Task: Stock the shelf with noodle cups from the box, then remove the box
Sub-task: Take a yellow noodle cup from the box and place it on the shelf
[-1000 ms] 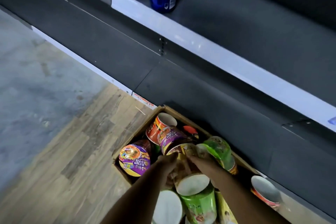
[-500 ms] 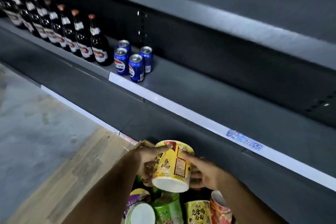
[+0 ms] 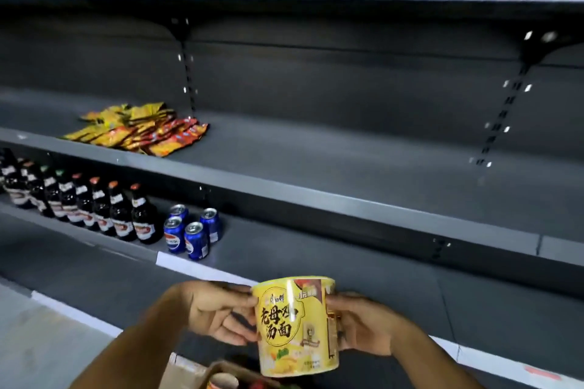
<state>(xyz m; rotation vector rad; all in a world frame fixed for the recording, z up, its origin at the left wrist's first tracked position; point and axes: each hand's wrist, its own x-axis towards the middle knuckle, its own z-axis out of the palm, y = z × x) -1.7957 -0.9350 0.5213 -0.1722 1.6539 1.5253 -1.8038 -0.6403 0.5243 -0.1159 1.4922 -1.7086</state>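
A cup (image 3: 297,325) is held upright above the box (image 3: 194,373), left grip (image 3: 218,313) and right grip (image 3: 363,325) clasping opposite sides. The two-sided hold likely keeps it level for the shelf (image 3: 363,164) ahead.

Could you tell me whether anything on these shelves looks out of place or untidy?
The snack packets on the middle shelf lie in a loose, overlapping heap, unlike the upright bottles and cans below. The yellow noodle cup looks undamaged.
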